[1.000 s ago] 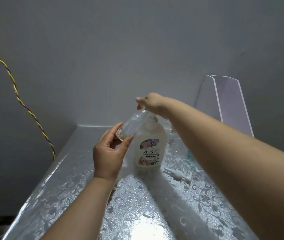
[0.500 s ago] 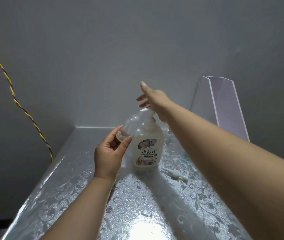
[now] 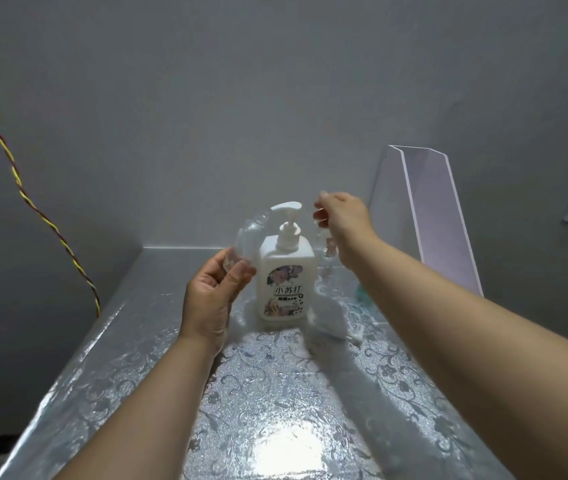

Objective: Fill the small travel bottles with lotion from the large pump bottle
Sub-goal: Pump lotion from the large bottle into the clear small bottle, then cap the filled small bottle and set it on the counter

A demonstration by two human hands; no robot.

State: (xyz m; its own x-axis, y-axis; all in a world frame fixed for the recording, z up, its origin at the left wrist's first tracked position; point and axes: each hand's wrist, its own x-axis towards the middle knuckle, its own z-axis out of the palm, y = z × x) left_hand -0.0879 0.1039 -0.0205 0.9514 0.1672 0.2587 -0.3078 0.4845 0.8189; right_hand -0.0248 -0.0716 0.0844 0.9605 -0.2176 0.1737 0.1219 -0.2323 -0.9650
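My left hand (image 3: 211, 294) grips the tilted travel bottle (image 3: 246, 237) at the nozzle of the pump bottle (image 3: 284, 268), so my right hand (image 3: 343, 216), loose and empty beside it, should press down slowly.

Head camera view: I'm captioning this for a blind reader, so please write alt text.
A left hand holds a clear travel bottle tilted, its mouth at the spout of a white pump bottle standing on a silvery floral table. The right hand hovers beside the pump head, not touching it.
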